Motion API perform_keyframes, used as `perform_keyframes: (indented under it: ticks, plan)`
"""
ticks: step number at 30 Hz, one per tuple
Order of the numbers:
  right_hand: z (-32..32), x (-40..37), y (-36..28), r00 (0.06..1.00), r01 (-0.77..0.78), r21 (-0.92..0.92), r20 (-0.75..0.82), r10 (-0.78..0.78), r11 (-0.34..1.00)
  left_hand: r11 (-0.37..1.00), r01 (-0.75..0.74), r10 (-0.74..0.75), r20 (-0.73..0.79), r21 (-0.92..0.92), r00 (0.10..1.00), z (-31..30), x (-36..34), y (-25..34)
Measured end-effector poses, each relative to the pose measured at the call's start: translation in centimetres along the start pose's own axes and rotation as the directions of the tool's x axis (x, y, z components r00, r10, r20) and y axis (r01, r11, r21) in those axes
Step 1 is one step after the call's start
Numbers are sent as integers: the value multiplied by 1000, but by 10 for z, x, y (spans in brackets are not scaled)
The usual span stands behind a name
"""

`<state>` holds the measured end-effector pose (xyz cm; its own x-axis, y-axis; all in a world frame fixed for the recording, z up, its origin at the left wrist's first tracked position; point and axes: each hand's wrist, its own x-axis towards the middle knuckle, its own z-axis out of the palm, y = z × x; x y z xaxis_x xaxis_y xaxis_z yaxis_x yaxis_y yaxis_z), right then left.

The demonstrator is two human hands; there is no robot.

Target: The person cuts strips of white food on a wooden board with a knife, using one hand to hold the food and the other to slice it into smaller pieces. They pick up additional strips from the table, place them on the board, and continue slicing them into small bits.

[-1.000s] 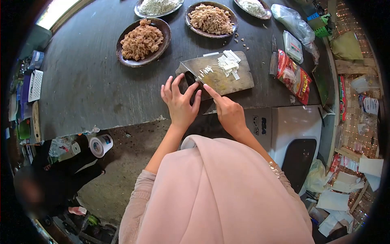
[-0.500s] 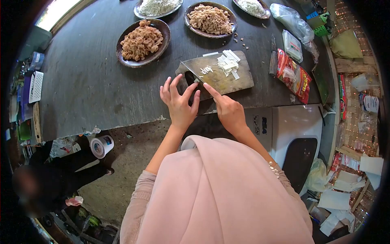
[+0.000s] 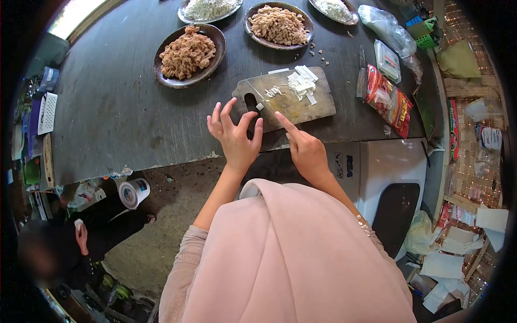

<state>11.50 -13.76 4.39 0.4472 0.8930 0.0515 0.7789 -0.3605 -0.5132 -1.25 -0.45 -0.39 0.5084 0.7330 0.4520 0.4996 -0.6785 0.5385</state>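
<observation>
Both bare forearms reach forward from the body, slanting inward toward the cutting board. The left hand, back upward, arches at the board's near left corner, fingers bent and parted, thumb and index tips close together. The right hand is just before the board's near edge, fingers curled into a grip, index finger stretched out over the board.
</observation>
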Motion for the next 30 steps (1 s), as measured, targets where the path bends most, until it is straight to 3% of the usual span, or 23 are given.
perform_keyframes:
  ticks: [9,13,18,30]
  plan:
    - [-3,-5,3,999,-31,24,-12,31,999,998,2,-3,20,63,1000,1,2,2]
    - [-1,-6,2,999,-23,-8,34,23,1000,999,9,-10,23,51,1000,0,2,4]
    - [-3,1,6,999,-48,-56,-17,47,997,999,-7,5,37,53,999,-1,3,4]
    - [-6,-1,0,999,-26,-20,26,27,999,1000,10,-10,8,6,1000,-3,1,5]
